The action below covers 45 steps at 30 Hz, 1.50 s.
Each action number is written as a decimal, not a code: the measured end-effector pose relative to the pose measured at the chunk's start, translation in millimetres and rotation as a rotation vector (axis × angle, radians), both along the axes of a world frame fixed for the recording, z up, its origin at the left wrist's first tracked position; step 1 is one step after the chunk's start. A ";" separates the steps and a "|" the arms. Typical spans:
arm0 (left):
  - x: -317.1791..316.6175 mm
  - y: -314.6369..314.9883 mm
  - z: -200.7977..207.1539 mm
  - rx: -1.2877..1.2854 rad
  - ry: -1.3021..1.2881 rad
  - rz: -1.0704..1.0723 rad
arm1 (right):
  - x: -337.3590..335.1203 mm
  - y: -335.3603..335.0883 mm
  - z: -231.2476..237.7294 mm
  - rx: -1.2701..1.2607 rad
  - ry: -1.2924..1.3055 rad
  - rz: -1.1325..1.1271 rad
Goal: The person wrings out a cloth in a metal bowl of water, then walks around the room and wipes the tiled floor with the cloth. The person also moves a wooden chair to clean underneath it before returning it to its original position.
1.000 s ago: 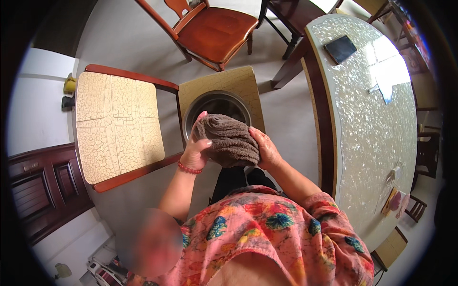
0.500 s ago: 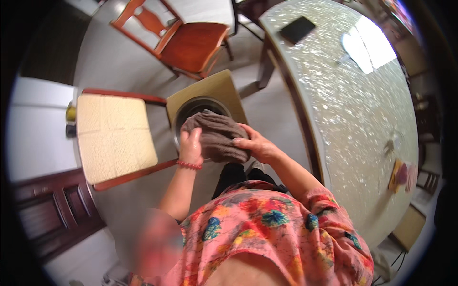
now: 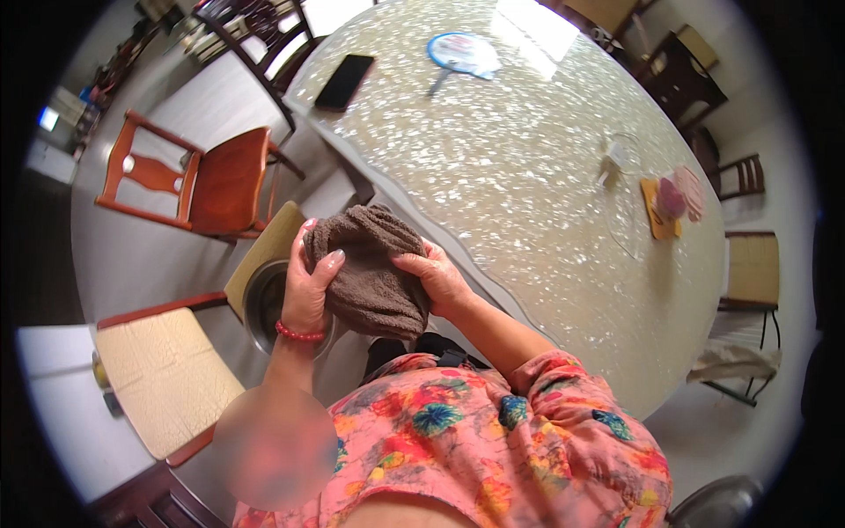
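Note:
A bunched brown towel (image 3: 374,273) hangs between my two hands in front of my body. My left hand (image 3: 308,280), with a red bead bracelet at the wrist, grips its left side, thumb on top. On the opposite side my right hand (image 3: 433,277) has the cloth pinched between thumb and fingers, and the other fingers are partly hidden behind it. Below and left of the towel is a round metal basin (image 3: 258,308) on a wooden seat (image 3: 255,255); my left hand and forearm cover part of the basin.
The large speckled table (image 3: 528,194) curves along my right. On it lie a phone (image 3: 344,83), a blue-rimmed hand fan (image 3: 463,55), a white charger (image 3: 613,157) and an orange item (image 3: 656,209). A cream-seated chair (image 3: 167,370) and a red-brown chair (image 3: 224,185) stand on the left.
My view has turned right, toward the table. The towel has moved from over the basin to the basin's right, nearer the table edge, and its folds have opened somewhat; both hands still hold it.

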<state>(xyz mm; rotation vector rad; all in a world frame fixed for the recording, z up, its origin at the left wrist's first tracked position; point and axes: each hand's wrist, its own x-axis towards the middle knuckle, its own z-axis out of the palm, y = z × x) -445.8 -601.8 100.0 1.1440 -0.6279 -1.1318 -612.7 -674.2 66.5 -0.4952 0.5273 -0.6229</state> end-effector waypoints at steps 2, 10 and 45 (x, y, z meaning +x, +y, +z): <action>-16.4 -11.8 4.5 -0.022 0.070 -0.072 | -21.8 -6.6 7.5 -0.034 -0.013 -0.087; -40.7 -24.0 -16.0 0.056 0.164 -0.253 | -60.0 -4.5 6.6 -0.204 0.015 -0.123; 141.4 286.2 -304.7 0.795 0.675 0.606 | 120.3 51.1 -208.8 -0.383 0.981 0.380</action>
